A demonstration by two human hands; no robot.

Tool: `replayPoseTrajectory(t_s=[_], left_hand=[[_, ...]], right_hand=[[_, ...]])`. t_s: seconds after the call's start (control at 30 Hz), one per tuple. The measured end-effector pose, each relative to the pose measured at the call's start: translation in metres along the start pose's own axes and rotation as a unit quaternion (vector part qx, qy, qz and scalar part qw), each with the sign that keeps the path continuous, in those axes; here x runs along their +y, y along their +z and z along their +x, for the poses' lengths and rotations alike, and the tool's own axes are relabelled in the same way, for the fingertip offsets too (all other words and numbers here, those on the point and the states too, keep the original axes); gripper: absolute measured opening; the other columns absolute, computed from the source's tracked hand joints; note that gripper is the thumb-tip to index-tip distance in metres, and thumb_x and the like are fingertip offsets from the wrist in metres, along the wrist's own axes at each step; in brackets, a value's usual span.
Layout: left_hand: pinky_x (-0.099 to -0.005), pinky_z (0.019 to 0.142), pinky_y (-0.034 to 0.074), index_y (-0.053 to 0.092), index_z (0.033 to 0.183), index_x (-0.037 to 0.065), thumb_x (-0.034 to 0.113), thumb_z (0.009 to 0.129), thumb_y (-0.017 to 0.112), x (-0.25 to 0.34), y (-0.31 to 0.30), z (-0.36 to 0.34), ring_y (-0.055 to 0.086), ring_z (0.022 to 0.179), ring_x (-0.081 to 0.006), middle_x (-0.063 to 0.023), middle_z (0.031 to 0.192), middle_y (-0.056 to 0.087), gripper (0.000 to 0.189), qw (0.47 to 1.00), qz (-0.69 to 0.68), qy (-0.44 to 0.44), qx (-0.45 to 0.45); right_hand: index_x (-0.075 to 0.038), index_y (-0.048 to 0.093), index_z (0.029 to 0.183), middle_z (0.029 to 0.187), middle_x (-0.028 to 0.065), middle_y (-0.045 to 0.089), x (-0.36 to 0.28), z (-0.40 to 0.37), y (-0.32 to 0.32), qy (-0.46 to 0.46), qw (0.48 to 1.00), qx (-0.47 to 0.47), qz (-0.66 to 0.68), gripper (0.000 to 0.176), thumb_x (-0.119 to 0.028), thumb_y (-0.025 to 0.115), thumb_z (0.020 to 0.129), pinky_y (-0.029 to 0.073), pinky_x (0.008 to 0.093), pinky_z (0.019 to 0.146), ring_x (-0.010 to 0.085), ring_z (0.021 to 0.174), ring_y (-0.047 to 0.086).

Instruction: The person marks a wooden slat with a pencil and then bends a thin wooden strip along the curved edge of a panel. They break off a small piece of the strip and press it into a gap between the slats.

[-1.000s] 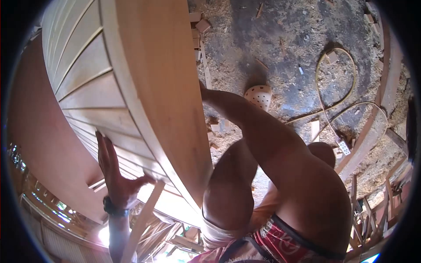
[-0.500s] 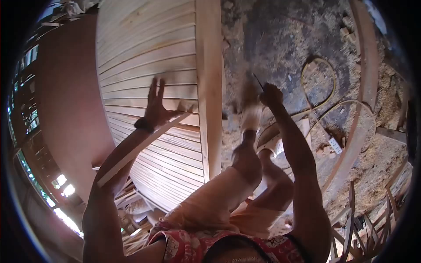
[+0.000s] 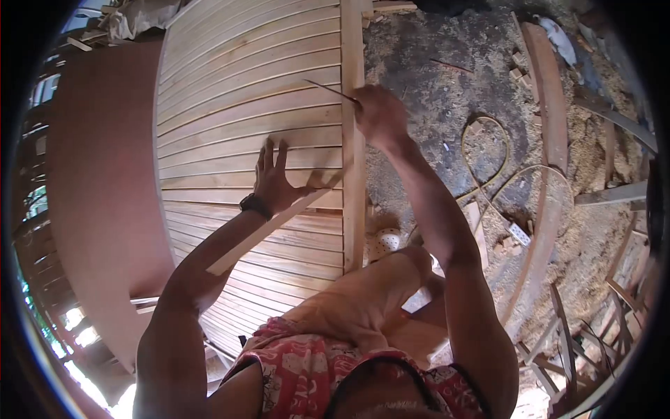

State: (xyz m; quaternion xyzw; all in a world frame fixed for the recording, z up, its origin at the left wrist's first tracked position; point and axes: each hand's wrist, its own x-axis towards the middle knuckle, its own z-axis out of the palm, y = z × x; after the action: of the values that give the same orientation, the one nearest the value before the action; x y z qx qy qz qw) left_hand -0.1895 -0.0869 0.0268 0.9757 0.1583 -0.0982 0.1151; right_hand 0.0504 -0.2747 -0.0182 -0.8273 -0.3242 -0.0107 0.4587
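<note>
My left hand [image 3: 274, 185] lies on the slatted wooden panel [image 3: 244, 129], fingers spread. Its thumb points toward the upper end of a loose pale wooden strip [image 3: 269, 234], which slants back over my left forearm. Beside that strip, a dark gap [image 3: 324, 210] shows between slats near the panel's edge board [image 3: 354, 174]. My right hand [image 3: 380, 117] is closed around a thin, dark, pointed tool [image 3: 326, 89] just above the edge board. The tool's tip reaches out over the slats; its handle is hidden in my fist.
A smooth brown board [image 3: 105, 174] stands left of the panel. On the sawdust-strewn floor lie a yellowish cord [image 3: 504, 143], a white power strip [image 3: 518, 234] and a long plank [image 3: 553, 140]. Wood offcuts [image 3: 558, 335] pile up at lower right.
My right hand has risen from the floor side to the panel's edge, bringing the pointed tool over the slats. My legs have moved in closer to the panel. The left hand stays spread there.
</note>
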Motion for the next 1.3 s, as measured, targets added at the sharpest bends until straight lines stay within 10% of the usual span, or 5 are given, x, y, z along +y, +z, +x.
replayPoseTrajectory(t_s=[0.5,0.8,0.87,1.0,1.3], left_hand=[[-0.0695,0.120,0.023,0.023,0.166,0.010,0.066,0.062,0.092,0.020,-0.020,0.000,0.010,0.161,-0.0415,-0.0245,0.172,0.012,0.136,0.994,-0.047,-0.094,-0.016],[-0.0703,0.120,0.016,0.016,0.167,0.010,0.069,0.066,0.088,0.014,0.001,-0.002,0.002,0.161,-0.0431,-0.0244,0.174,0.006,0.137,0.994,-0.065,-0.090,-0.019],[-0.0683,0.121,0.018,0.025,0.164,0.009,0.062,0.071,0.088,0.016,0.005,-0.016,0.011,0.159,-0.0447,-0.0237,0.172,0.016,0.125,0.996,-0.066,-0.050,0.020],[-0.0624,0.113,0.034,0.057,0.136,0.008,0.037,0.082,0.086,0.034,0.003,-0.029,0.043,0.140,-0.0414,-0.0170,0.151,0.048,0.068,0.987,-0.091,0.015,0.129],[-0.0502,0.087,0.057,0.072,0.093,0.004,0.020,0.092,0.070,0.027,0.045,-0.036,0.067,0.100,-0.0373,-0.0161,0.102,0.071,0.016,0.965,-0.184,0.109,0.150]], right_hand=[[-0.011,0.078,0.087,0.088,0.0105,0.073,-0.062,0.010,0.053,-0.168,0.970,-0.009,-0.174,0.011,-0.009,0.068,0.084,0.053,0.0479,0.083,0.0328,0.091,0.069],[-0.003,0.073,0.117,0.112,0.0107,0.076,-0.082,-0.073,0.000,0.191,0.972,-0.114,0.075,0.031,-0.013,0.068,0.089,0.055,0.0440,0.096,0.0256,0.117,0.066],[0.000,0.069,0.122,0.104,0.0078,0.075,-0.069,-0.111,0.009,0.139,0.885,-0.073,0.437,0.035,-0.008,0.068,0.089,0.058,0.0339,0.075,0.0173,0.095,0.070],[-0.002,0.068,0.115,0.096,0.0055,0.075,-0.090,-0.107,-0.021,0.196,0.857,-0.211,0.427,0.031,-0.001,0.072,0.084,0.051,0.0246,0.056,0.0092,0.071,0.066],[-0.002,0.077,0.098,0.083,0.0116,0.077,-0.176,-0.106,-0.037,0.087,0.990,-0.111,-0.011,0.016,-0.015,0.079,0.088,0.059,0.0315,0.067,0.0176,0.071,0.074]])
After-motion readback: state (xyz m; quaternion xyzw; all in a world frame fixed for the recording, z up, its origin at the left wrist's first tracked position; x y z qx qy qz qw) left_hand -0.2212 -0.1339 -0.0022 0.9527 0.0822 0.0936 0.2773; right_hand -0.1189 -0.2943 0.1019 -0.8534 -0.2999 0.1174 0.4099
